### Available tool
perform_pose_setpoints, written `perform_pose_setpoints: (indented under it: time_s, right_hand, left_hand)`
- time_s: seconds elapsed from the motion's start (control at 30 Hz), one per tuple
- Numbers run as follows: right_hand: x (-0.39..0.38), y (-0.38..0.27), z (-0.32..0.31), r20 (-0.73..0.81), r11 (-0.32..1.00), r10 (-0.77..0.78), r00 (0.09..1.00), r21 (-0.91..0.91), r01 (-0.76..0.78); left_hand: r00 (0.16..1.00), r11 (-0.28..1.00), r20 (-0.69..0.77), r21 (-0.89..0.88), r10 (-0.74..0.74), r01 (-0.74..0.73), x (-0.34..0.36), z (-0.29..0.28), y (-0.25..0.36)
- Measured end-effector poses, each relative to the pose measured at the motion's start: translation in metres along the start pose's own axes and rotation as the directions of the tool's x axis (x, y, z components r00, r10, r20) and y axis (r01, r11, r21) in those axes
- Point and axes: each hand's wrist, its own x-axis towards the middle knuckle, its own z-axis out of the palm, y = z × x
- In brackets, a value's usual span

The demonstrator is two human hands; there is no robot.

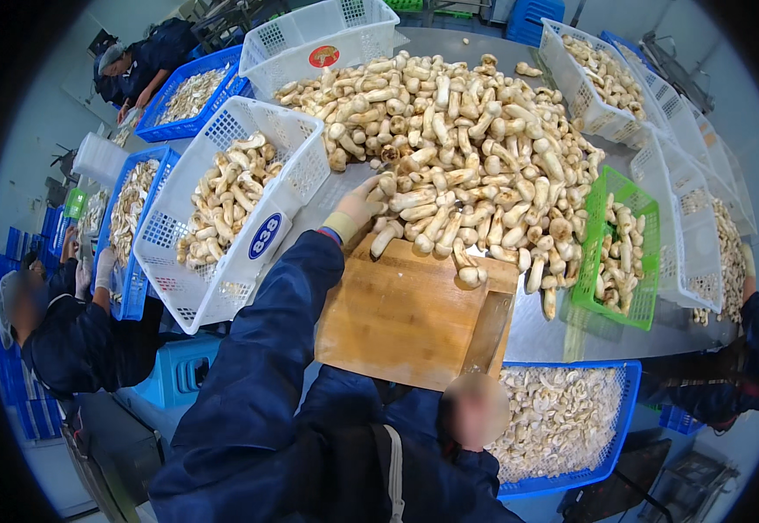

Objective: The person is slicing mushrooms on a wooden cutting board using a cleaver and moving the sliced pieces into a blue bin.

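Note:
A big heap of pale brown, thick-stemmed mushrooms (484,148) covers the metal table in front of me. At its near left edge my left hand (357,206), in a light glove, has its fingers closed around a mushroom (385,185). Just below that hand lies a wooden cutting board (392,314), with some mushrooms spilling over its far edge. A narrow greyish, flat piece (488,331) rests along the board's right side; I cannot make out its kind. By the board's near right corner is my right hand (475,411), blurred, its fingers unclear.
Left of the heap stands a white basket (296,179) of whole mushrooms; a green basket (650,261) is at the right. A blue crate (628,418) of sliced mushrooms sits below the table edge. More white baskets (667,218) line the right. Co-workers (74,322) work at the left and right.

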Motion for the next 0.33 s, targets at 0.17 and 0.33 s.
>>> perform_pose_setpoints:
  time_s: [0.17, 0.33]
  right_hand:
    - [-0.001, -0.006, -0.002, 0.214, 0.869, 0.412, 0.886, 0.202, -0.452]
    - [-0.008, -0.003, -0.004, 0.263, 0.861, 0.429, 0.864, 0.17, -0.48]
  left_hand:
    - [0.963, 0.967, 0.129, 0.06, 0.238, -0.247, -0.038, -0.006, 0.001]
    - [0.96, 0.994, 0.263, 0.029, 0.091, -0.102, -0.082, 0.011, -0.018]
